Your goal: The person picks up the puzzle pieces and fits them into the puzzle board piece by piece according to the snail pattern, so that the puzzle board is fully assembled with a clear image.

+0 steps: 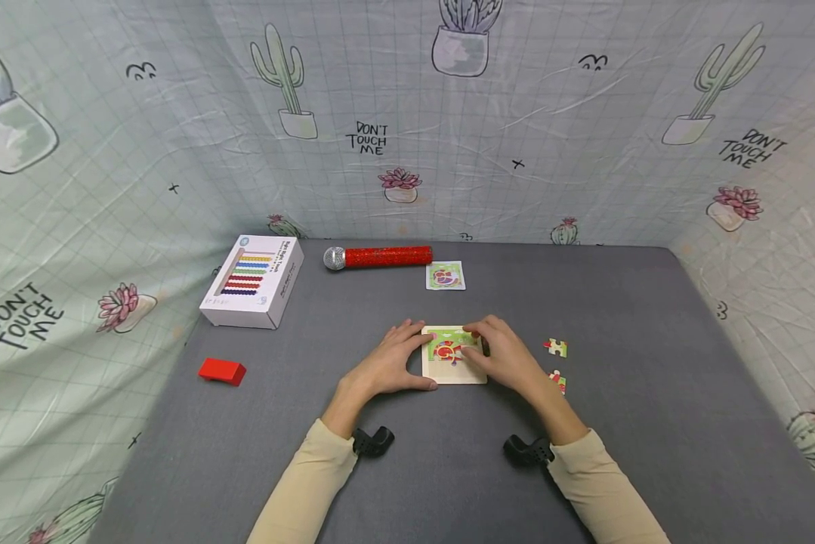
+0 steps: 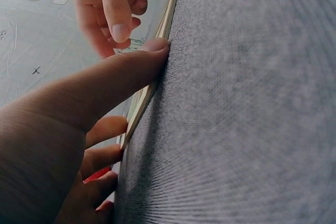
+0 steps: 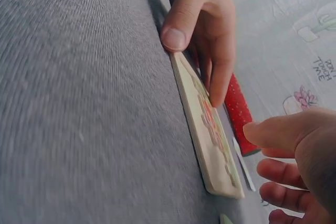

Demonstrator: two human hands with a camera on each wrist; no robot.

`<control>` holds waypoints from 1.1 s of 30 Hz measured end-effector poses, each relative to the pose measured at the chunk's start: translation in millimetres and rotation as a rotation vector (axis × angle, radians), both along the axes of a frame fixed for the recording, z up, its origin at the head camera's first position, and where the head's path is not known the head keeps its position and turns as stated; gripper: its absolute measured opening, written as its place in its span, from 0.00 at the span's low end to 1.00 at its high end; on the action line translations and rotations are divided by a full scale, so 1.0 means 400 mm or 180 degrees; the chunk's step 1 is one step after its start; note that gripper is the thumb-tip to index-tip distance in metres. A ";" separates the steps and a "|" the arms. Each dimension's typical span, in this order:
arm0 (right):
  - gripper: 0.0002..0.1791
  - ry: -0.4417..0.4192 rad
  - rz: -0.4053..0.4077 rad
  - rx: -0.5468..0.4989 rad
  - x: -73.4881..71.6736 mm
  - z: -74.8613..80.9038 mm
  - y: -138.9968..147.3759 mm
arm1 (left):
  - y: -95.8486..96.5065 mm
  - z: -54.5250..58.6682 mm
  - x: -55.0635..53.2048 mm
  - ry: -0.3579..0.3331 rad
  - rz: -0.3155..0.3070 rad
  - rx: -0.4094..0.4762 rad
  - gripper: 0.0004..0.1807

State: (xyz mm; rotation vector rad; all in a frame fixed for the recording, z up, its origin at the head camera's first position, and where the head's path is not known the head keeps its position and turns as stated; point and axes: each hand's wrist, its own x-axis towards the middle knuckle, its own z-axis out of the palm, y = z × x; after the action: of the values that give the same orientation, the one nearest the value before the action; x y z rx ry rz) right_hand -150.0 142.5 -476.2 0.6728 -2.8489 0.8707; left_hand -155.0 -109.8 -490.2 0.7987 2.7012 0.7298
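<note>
My left hand (image 1: 390, 363) grips the puzzle board (image 1: 455, 375), centre of frame; my right hand (image 1: 505, 355), loosely bent, holding nothing, is over its right side. Right of centre, puzzle pieces (image 1: 557, 347); upper centre, card (image 1: 446, 276), then microphone (image 1: 388, 257).

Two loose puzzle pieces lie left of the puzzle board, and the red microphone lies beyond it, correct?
The side is wrong: in the head view, the two loose puzzle pieces lie right of the puzzle board. The red microphone does lie beyond it.
</note>
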 end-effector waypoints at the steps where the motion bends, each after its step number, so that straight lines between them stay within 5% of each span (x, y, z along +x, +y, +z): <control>1: 0.21 0.0005 -0.0011 0.0008 0.001 0.002 0.005 | 0.000 0.000 -0.001 -0.0001 0.0003 -0.0008 0.50; 33: 0.26 -0.0051 -0.0481 0.0002 0.042 0.006 0.201 | 0.000 -0.006 -0.002 0.0032 0.0002 0.0035 0.49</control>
State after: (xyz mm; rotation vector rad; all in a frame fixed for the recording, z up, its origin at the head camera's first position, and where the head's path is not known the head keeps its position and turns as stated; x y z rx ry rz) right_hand -133.0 222.8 -473.7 0.4453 -2.8687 0.8556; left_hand -155.7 -109.8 -492.6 0.8062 2.7087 0.7433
